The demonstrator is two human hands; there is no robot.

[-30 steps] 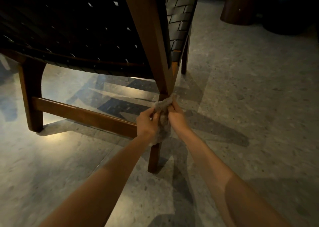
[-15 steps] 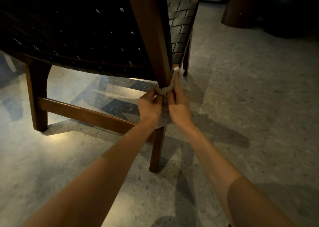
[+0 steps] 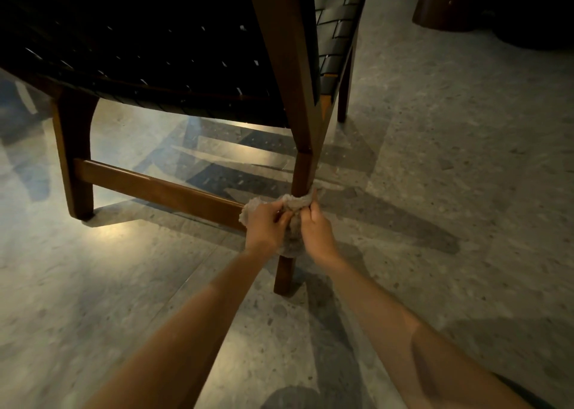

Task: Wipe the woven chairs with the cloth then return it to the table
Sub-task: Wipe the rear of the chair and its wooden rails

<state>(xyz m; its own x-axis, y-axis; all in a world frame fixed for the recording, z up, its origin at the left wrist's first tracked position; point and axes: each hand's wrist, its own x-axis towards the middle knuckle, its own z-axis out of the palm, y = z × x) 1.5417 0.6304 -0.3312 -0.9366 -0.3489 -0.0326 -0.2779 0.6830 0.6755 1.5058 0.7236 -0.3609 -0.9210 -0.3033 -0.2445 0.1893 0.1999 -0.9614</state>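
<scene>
Mid-job, by the look of it, nowhere near wrapped up. The cloth (image 3: pixel 295 200) is looped round the near leg (image 3: pixel 302 169) of the woven chair (image 3: pixel 155 51), low down, right about where the side rail (image 3: pixel 155 188) joins the leg. It's gripped from both sides. The left hand (image 3: pixel 265 225) has its fingers (image 3: pixel 279 214) curled tight on the left end, and the right hand (image 3: pixel 316 231) has its fingers (image 3: pixel 310 213) pinched on the right end, so the leg is caught in the loop between them. A bunched bit of cloth hangs below the hands, in front of the leg.

As for progress, the frame woodwork is what's being wiped right now, probably shoe-shine style. The short stretch of leg under the cloth, down to the terrazzo floor (image 3: pixel 435 191), probably hasn't been done yet. Whether the dark woven back or the woven seat (image 3: pixel 338 20) has been wiped can't be told, since it's too dim for any clean or dusty patches to be made out. Same for the far leg (image 3: pixel 74 147) and the rail.

Only one chair can be seen for sure, and the task says chairs, so more may be left. The table isn't in view at all. There's a dark round base (image 3: pixel 444 8) at top right, but what it belongs to can't be told. The cloth is in hand, so the return step is clearly not done.
</scene>
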